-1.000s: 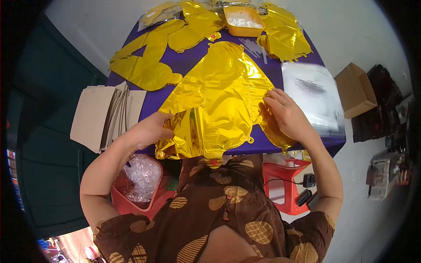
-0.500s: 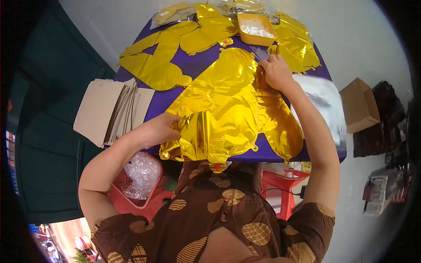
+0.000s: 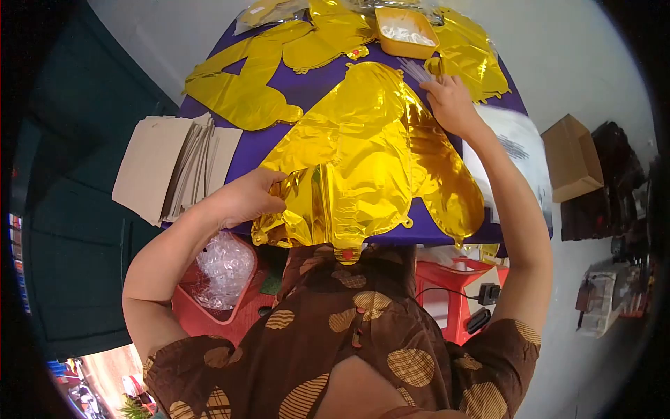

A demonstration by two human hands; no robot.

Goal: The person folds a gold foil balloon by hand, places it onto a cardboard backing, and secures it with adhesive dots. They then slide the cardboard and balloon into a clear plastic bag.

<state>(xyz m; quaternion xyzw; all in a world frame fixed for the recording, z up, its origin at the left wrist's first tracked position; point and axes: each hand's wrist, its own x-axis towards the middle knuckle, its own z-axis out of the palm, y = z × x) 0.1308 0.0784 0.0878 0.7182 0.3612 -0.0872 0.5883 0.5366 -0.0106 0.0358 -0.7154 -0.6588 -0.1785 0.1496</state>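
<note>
A shiny gold foil balloon [image 3: 363,153], uninflated, lies across the near half of the table, its lower end over the front edge. On its left side, my left hand [image 3: 252,197] pinches a folded-over part of the foil between thumb and fingers. Beyond the balloon's upper right, my right hand [image 3: 452,106] is at the near ends of several thin clear straws [image 3: 414,70]. Its fingers are curled together, and what is between them is hidden. A yellow tub [image 3: 407,43] of small white pieces stands just behind the straws.
More flat gold balloons [image 3: 241,101] lie on the purple tablecloth [image 3: 328,87]. Cardboard sheets [image 3: 157,164] are stacked at the left, and a white plastic packet [image 3: 513,157] lies at the right. Below are a red bin [image 3: 227,279] with clear plastic and a red stool [image 3: 453,293].
My right hand has let go of the balloon's upper right edge and moved slightly up and right to the straws. My left hand keeps its hold on the foil. The view has tilted a little.
</note>
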